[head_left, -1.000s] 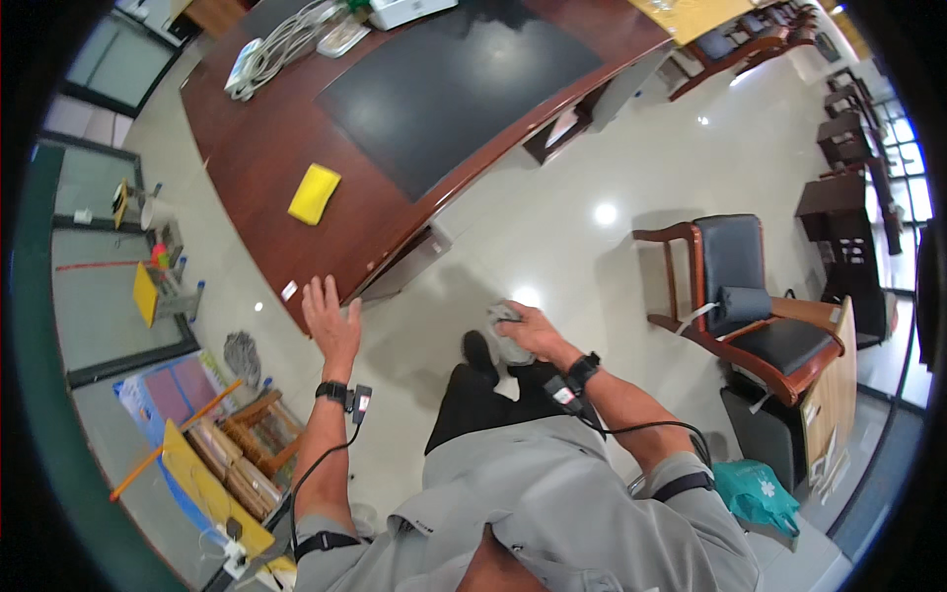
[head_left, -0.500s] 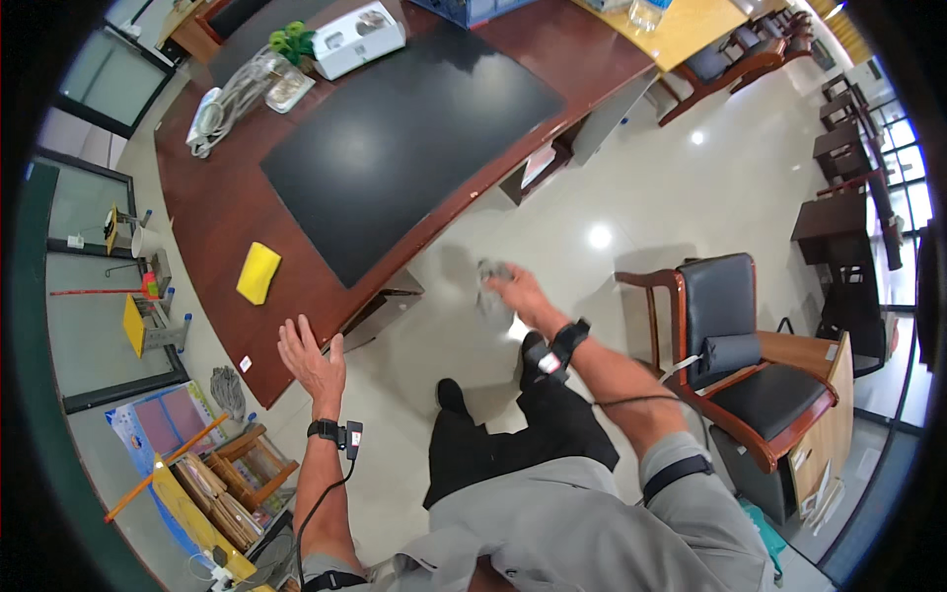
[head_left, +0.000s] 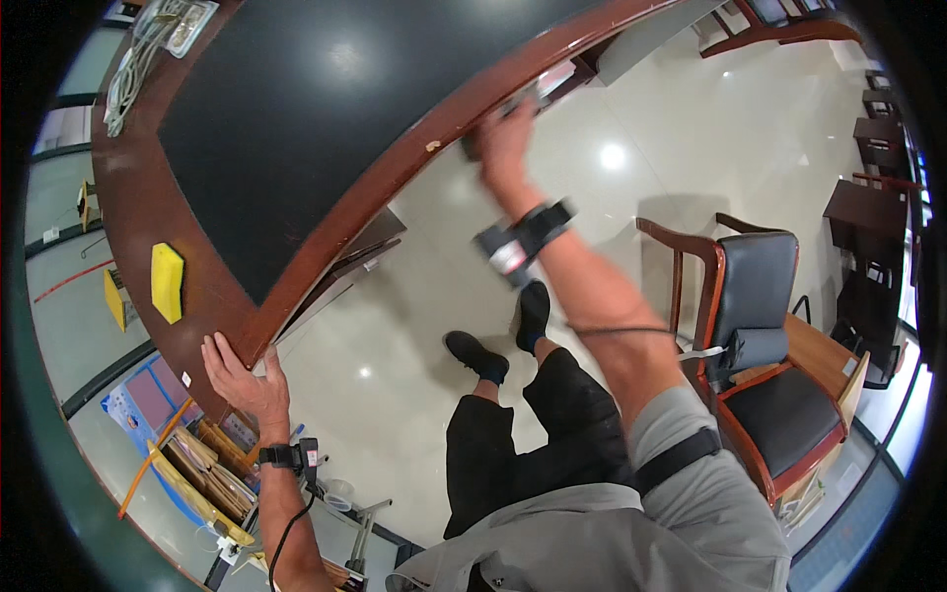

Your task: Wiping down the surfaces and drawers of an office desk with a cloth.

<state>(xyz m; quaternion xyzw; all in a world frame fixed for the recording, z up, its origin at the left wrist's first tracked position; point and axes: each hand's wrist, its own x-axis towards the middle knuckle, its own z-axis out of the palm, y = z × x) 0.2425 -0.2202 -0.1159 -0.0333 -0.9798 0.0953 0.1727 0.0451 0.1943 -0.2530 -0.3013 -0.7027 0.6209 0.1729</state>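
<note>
My left hand (head_left: 245, 385) lies on the near left corner of the dark red wooden desk (head_left: 128, 212), fingers stretched out and nothing in them. A yellow sponge (head_left: 168, 283) rests on the desk just beyond it. My right hand (head_left: 506, 148) reaches to the desk's front edge, with its fingers closed on a grey cloth (head_left: 513, 102). Motion blur and the hand hide most of the cloth. A black desk mat (head_left: 296, 109) covers the middle of the top.
A wooden armchair with a black seat (head_left: 782, 419) stands at my right. Under the desk's front edge are open compartments (head_left: 365, 242). White cables (head_left: 138, 74) lie at the far left. Folders (head_left: 202, 474) fill a box left of my left arm.
I have leaned closer to the desk. My right hand has moved forward with the cloth, from over the floor to the desk's front edge. My left hand now touches the desk corner.
</note>
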